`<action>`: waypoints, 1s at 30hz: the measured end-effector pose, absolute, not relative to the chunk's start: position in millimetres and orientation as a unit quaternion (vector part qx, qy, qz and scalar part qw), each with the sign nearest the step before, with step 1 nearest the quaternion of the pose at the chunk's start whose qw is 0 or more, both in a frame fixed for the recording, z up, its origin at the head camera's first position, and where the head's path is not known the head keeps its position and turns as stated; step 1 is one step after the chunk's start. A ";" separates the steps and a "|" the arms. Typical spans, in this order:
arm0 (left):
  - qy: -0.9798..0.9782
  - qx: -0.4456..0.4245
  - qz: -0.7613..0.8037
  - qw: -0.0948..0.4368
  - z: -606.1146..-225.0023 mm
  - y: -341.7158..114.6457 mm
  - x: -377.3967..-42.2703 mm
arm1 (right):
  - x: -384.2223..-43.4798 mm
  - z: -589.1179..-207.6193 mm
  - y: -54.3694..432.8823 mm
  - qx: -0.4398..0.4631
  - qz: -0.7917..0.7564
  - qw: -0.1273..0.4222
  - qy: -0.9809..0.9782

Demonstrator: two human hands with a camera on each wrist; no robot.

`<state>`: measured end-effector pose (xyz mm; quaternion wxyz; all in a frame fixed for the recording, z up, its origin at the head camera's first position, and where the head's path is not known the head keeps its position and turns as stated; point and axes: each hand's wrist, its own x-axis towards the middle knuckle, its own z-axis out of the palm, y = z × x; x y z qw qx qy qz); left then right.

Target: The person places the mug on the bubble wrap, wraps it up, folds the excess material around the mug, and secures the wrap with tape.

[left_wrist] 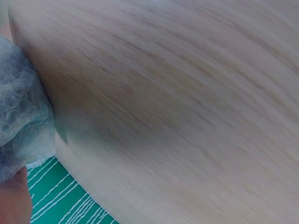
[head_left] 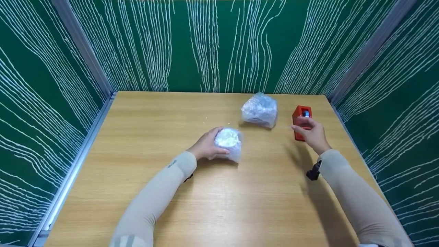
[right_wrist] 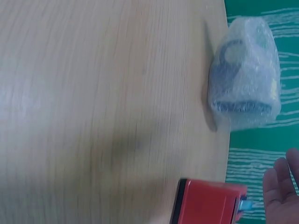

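Observation:
My left hand point(head_left: 207, 144) grips a bubble-wrapped bundle point(head_left: 227, 142) by its left side, thumb toward the front. The bundle has a round, bright top, and its wrap hides what is inside. In the left wrist view, the crinkled bubble wrap point(left_wrist: 23, 107) shows at the left edge with part of my hand point(left_wrist: 16, 198) below it. My right hand point(head_left: 312, 133) hovers by a red tape dispenser point(head_left: 299, 135), thumb and fingers apart. In the right wrist view, its loosely straight fingers point(right_wrist: 272, 185) stand beside the dispenser point(right_wrist: 205, 203), with nothing seen between them.
A second bubble-wrapped bundle point(head_left: 259, 109) sits near the back of the wooden table point(head_left: 154, 120), left of the dispenser. Dark shapes show through its wrap. Green walls point(head_left: 236, 44) with white wavy lines enclose the table at the back and sides.

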<state>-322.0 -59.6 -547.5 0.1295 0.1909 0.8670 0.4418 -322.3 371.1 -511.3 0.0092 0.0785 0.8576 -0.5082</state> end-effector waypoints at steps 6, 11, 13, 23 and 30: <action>0.865 0.194 0.445 0.128 -549.4 -60.4 -322.3 | -323.3 -515.1 385.2 0.090 -0.491 -0.011 0.866; 0.864 0.188 0.449 0.132 -550.2 -60.1 -323.0 | -324.9 -518.2 395.1 0.100 -0.483 -0.022 0.869; 0.865 0.187 0.448 0.132 -550.0 -60.2 -323.1 | -325.7 -519.4 397.8 0.110 -0.483 -0.019 0.868; 0.864 0.182 0.451 0.129 -548.0 -60.1 -321.9 | -335.1 -529.5 411.4 0.170 -0.505 0.012 0.846; 0.863 0.185 0.452 0.131 -549.5 -59.9 -322.6 | -337.6 -536.4 417.7 0.202 -0.527 0.028 0.825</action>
